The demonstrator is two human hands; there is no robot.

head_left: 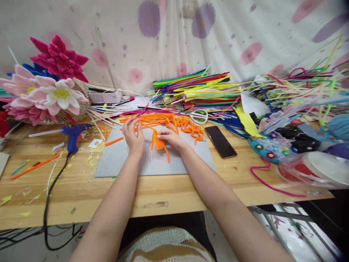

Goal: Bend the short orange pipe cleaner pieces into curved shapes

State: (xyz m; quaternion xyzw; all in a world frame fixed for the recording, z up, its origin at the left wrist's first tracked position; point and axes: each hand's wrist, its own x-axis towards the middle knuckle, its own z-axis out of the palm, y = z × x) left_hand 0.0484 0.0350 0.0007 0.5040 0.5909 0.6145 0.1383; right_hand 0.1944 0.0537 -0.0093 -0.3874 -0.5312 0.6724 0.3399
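Over a grey cutting mat point(114, 163), my right hand point(174, 141) pinches a small bundle of orange pipe cleaners point(158, 142), whose ends fan downward; one strand hangs lower than the others. My left hand point(133, 138) is at the left, its fingers bent and closed around an orange pipe cleaner point(147, 125) that runs toward the bundle. The exact fingertip contact is hard to make out. Just behind both hands, more orange pipe cleaners point(163, 118) lie along the mat's back edge, with curled ones point(191, 128) at the right. A short orange piece point(113, 141) rests left of my left hand.
A blue glue gun point(72, 136) with a black cord lies left, before fuzzy flowers point(58, 91). Right of the mat is a phone point(220, 142). White-handled scissors point(199, 116) and a colourful pipe-cleaner stack point(201, 87) are behind. A plastic tub point(316, 169) stands far right.
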